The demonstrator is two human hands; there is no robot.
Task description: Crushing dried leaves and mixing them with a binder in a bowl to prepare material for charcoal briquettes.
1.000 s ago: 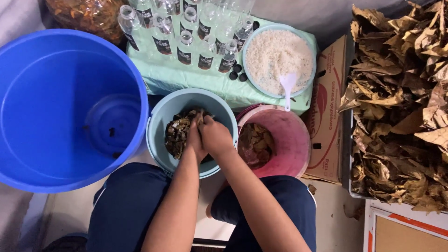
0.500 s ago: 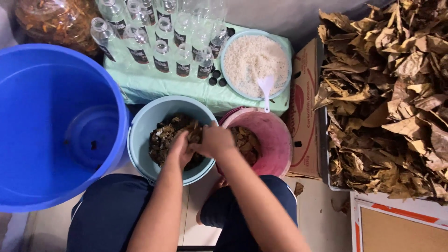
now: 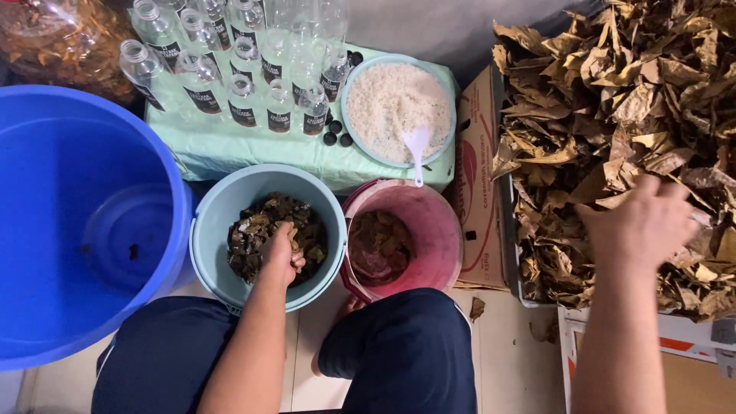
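In the pale bucket (image 3: pixel 230 207), left hand (image 3: pixel 281 253) grips wet leaves (image 3: pixel 261 230); right hand (image 3: pixel 640 222) spreads over dry leaves (image 3: pixel 613 92).

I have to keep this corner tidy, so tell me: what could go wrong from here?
1. The right hand reaches into the heaped dry leaves; loose pieces could drop to the floor, where a few already lie.
2. The left hand presses wet leaf bits in the light blue bucket, which sits tight against the pink bucket; a shove might tip either.
3. The empty bottles crowd the table edge just above and could be knocked.
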